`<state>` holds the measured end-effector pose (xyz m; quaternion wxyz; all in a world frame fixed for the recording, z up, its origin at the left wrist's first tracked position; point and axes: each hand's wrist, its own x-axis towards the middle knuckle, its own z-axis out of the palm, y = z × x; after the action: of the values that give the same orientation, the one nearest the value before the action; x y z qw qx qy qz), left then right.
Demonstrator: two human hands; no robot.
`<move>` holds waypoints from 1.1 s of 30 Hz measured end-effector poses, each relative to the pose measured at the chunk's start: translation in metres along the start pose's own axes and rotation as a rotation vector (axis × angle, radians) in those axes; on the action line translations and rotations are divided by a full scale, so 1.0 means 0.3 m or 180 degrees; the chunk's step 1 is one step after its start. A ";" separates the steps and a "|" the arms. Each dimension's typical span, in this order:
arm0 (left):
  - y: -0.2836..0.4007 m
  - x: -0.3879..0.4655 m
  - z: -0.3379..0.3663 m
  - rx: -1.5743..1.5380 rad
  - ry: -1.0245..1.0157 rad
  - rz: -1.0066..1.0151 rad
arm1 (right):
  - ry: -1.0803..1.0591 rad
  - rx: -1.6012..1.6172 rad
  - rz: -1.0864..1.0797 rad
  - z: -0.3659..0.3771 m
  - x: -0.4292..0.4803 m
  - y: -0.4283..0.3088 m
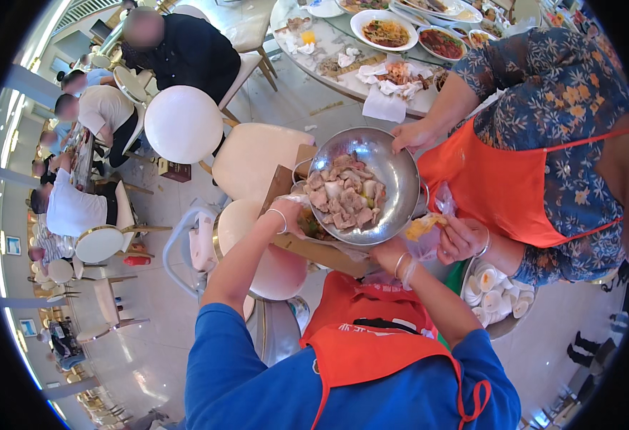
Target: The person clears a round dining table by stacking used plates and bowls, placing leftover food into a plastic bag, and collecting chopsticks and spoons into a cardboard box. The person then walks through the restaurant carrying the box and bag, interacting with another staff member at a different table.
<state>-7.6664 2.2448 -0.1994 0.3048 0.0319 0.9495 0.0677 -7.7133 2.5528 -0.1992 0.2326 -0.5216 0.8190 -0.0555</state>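
A round metal pan (400, 177) with loop handles holds pieces of cooked meat (347, 193). It is tilted over a cardboard box (328, 258) lined with clear plastic, where food scraps (309, 221) show. My left hand (291, 214), in a clear plastic glove, is at the lined box's left side, beside the pan. Under the pan's near rim is my right hand (389, 253); its fingers are partly hidden, so its grip is unclear. A co-worker's hand (414, 134) grips the pan's far right rim, and their other hand (462, 241) holds a yellowish food piece (423, 227) with thin plastic.
A round dining table (304, 59) with dishes and used napkins stands ahead. Cream chairs (261, 153) are at the left, close to the box. A bin of stacked white cups or bowls (500, 325) sits at the lower right. The co-worker in a red apron (486, 183) stands at the right.
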 end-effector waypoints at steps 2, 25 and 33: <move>-0.019 0.023 -0.006 -0.0067 0.0282 0.0245 | 0.1302 0.0084 -0.0426 -0.015 0.008 0.016; -0.107 0.084 -0.056 -0.2240 -0.0504 -0.0318 | 0.0483 -0.0072 0.0329 -0.034 0.017 0.061; -0.304 0.227 0.252 -0.4774 -0.0920 -0.1015 | 0.1109 -0.0368 0.0597 0.061 0.106 0.116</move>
<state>-7.6794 2.1699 -0.3130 0.3717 -0.3111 0.5940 0.6421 -7.7453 2.5434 -0.2373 0.0613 -0.4381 0.8936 -0.0759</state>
